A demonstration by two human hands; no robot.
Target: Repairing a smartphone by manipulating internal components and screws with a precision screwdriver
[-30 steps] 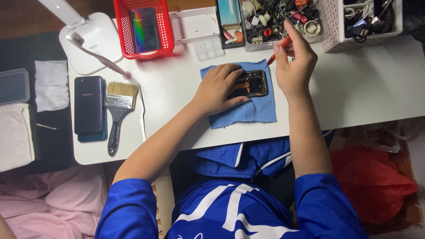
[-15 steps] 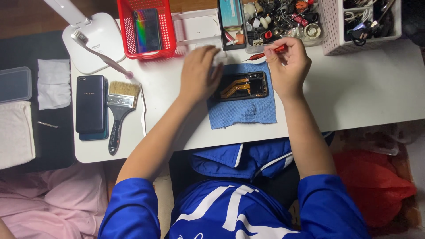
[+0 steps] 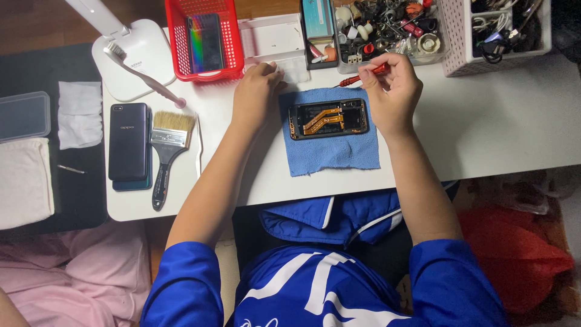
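While open phone (image 3: 328, 118) waits on blue cloth (image 3: 331, 145), right hand (image 3: 392, 91) pinches red screwdriver (image 3: 362, 75); left hand (image 3: 257, 91), fingers curled, touches clear tray (image 3: 296, 63) above cloth. Next: bring tip down gently onto phone.

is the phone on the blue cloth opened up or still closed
Opened up: the phone lies flat on the blue cloth with its back off, orange flex cables and inner frame exposed.

Blue cloth (image 3: 330, 154), red basket (image 3: 181, 54), red-handled screwdriver (image 3: 366, 74), possibly orange ribbons in phone (image 3: 328, 118).
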